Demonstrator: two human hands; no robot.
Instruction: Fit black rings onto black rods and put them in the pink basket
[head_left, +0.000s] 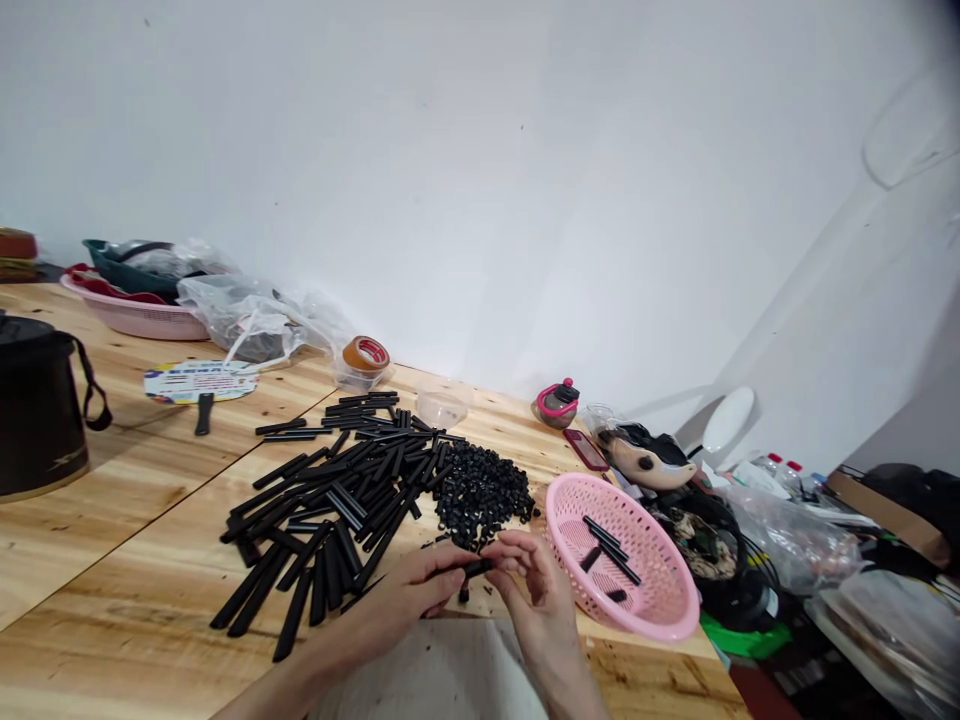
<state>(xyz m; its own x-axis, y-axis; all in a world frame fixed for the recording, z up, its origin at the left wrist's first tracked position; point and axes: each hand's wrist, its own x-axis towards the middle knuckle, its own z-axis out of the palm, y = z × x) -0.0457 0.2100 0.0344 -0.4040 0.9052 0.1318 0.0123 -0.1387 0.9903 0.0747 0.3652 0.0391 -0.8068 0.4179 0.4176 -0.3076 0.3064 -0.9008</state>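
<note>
My left hand [409, 595] and my right hand [534, 592] meet low in the view, over the wooden table [97, 540]. Between their fingertips is a short black plastic piece [475, 568], pinched by both hands. Just beyond my fingers lies a heap of small black pieces [480, 495]. A large loose pile of black plastic rods [330, 510] spreads to its left. To the right of my right hand stands a pink plastic basket [660, 610], holding several black rods [611, 552].
A black lidded bucket [37, 420] stands at the left, and a pink basket [135, 318] with plastic bags sits behind. A tape roll [366, 354], clear bowl [442, 405] and paper fan [201, 381] stand farther back. Mixed clutter crowds the right edge, with a white wall behind.
</note>
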